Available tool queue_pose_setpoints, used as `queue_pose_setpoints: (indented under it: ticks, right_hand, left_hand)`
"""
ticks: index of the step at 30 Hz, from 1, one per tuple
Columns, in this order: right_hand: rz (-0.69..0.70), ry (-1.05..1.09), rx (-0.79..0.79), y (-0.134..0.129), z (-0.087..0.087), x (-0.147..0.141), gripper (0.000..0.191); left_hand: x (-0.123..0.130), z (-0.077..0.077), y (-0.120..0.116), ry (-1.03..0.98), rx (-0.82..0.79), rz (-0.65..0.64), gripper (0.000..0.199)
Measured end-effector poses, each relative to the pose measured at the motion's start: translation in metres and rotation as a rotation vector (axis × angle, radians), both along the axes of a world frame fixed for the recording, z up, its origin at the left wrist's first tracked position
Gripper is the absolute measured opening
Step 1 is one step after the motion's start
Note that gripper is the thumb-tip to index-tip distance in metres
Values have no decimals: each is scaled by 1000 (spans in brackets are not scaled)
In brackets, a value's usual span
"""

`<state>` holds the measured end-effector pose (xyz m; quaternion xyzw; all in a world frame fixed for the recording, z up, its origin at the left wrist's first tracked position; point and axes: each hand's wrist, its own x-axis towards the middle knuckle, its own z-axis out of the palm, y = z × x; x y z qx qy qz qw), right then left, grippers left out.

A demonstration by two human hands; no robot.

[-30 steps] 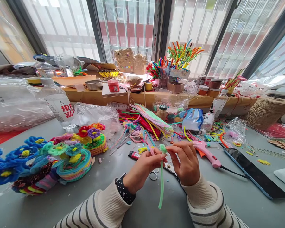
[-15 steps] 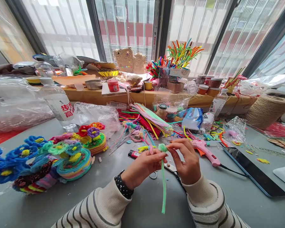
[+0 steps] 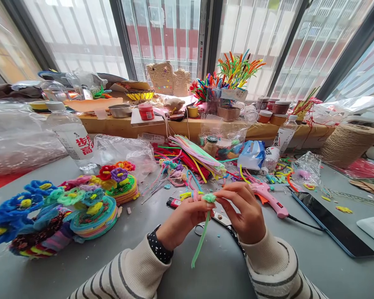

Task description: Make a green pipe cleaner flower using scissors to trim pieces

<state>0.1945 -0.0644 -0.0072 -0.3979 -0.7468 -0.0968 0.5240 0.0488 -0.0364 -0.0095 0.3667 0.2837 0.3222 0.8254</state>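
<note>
A light green pipe cleaner (image 3: pixel 200 243) is curled into a small bunched loop at its top, and its straight tail hangs down toward the lower left. My left hand (image 3: pixel 185 218) pinches it just under the curled part. Thumb and fingertips of my right hand (image 3: pixel 244 211) close on the right side of the curl. Beneath the hands lie scissors (image 3: pixel 222 219), partly covered by the right hand. A pink glue gun (image 3: pixel 271 200) rests right of my right hand. Behind the left hand lies a dark lighter (image 3: pixel 173 202).
Pipe-cleaner flowers (image 3: pixel 25 203) and coiled round bases (image 3: pixel 95 218) stand at left. A bundle of pipe cleaners (image 3: pixel 202 155) lies behind the hands. At right are a phone (image 3: pixel 332 224) and a twine spool (image 3: pixel 350 145). A water bottle (image 3: pixel 73 137) stands at back left.
The green tail has swung from hanging straight down to slanting lower left. The curled top has tipped slightly down and left between my fingers. Both hands keep their hold.
</note>
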Motion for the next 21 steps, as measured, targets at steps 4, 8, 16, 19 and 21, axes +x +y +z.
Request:
queue_pose_setpoints:
  ticks: [4,8,16,19,21]
  right_hand:
    - [21,-12,7,0,3,0,20]
    - [63,-30,-15,0,5,2,23]
    - [48,-24,-24,0,3,1,17]
    - [17,-41,8,0,3,-1,14]
    - [-13,-64,35,0,3,-2,13]
  left_hand:
    - [0,-2,1,-3,12,-4,2]
    - [-1,-3,3,-7,-14,1,4]
    - [0,-6,4,-22,-30,-15,5]
    - [1,-6,3,-14,-41,-15,6]
    - [1,-6,3,-17,-48,-18,6]
